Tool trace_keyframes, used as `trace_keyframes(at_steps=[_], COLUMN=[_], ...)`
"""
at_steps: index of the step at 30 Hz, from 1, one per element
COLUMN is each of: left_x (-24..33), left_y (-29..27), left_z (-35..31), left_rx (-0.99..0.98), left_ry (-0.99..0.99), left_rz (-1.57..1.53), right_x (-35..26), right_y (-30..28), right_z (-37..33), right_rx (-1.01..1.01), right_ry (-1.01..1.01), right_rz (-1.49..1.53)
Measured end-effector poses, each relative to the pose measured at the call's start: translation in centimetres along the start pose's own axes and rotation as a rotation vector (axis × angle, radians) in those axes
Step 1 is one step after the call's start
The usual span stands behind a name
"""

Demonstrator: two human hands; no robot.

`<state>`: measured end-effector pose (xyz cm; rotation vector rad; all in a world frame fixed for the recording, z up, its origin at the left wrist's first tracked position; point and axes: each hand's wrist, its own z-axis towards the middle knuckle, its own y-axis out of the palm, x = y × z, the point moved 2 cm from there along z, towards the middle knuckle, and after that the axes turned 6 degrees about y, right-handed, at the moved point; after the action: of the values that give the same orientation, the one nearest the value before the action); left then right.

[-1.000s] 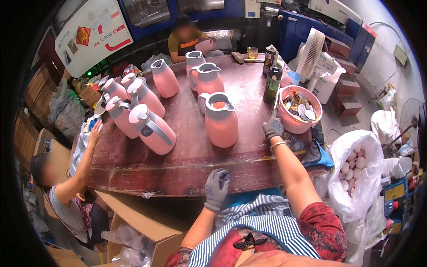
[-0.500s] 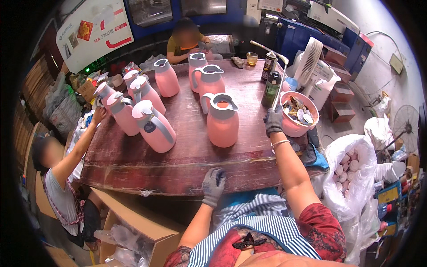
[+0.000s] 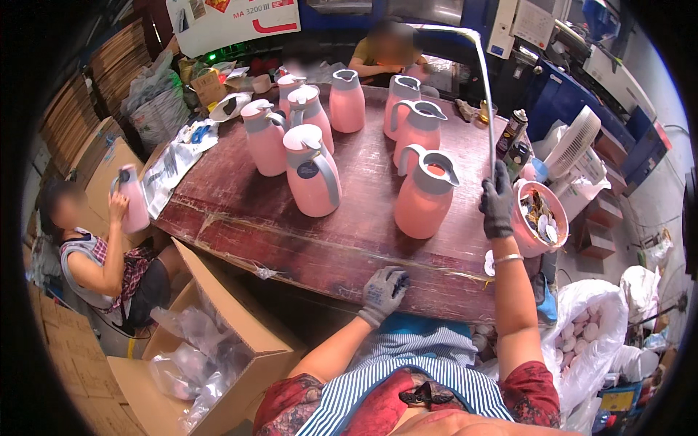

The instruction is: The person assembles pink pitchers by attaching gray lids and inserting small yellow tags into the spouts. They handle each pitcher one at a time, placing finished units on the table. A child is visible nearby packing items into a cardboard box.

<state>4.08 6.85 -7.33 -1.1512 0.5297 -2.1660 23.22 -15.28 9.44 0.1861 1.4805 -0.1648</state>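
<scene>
Head view had the right hand (image 3: 498,207) gripping the bent rod (image 3: 488,94) low, probably so it cleared the jugs (image 3: 424,207) on the bench (image 3: 367,174), while the left hand (image 3: 385,294), curled, contents hidden, lay at the near edge, perhaps for support.

Place is pretty packed tbh: scuffed dark red desk (image 3: 356,243) in the middle, grey floor (image 3: 618,251), pale wall (image 3: 652,80) off to the right, blue machine (image 3: 554,96) towards the back, cardboard stacks (image 3: 109,62) on the left.

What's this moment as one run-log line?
Right hand: gripping bent rod | Left hand: at near edge of table | Pink jugs: standing on table
</scene>
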Motion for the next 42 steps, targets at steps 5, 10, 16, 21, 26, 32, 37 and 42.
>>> trace_keyframes(at_steps=[5,10,16,21,26,32,37,42], left_x=[0.2,0.8,0.3,-6.4,-19.4,-25.2,-28.0,-22.3], left_y=[-0.4,-0.3,-0.5,-0.1,1.5,-0.2,-6.2,-5.1], left_z=[0.3,0.6,0.7,6.2,13.7,14.7,12.3,11.6], left_rx=[-0.013,-0.053,0.072,0.240,0.291,0.347,0.337,0.385], left_ry=[0.050,0.014,-0.096,-0.283,-0.317,-0.284,-0.380,-0.420], left_rz=[-0.049,0.021,-0.117,-0.345,-0.491,-0.125,-0.289,-0.582], right_x=[6.2,12.8,16.5,11.7,8.6,11.0,11.3,10.4], right_y=[1.9,2.6,1.4,-2.5,-5.5,-14.1,-15.0,-15.2], right_z=[8.5,14.1,15.2,7.7,1.7,-6.7,-16.1,-26.2], right_rx=[0.028,-0.122,-0.303,-0.372,-0.408,-0.298,-0.262,-0.179], right_ry=[0.167,0.173,0.220,0.308,0.261,-0.077,-0.103,-0.027], right_rz=[-0.175,-0.281,-0.237,-0.279,-0.354,-0.618,-0.642,-0.565])
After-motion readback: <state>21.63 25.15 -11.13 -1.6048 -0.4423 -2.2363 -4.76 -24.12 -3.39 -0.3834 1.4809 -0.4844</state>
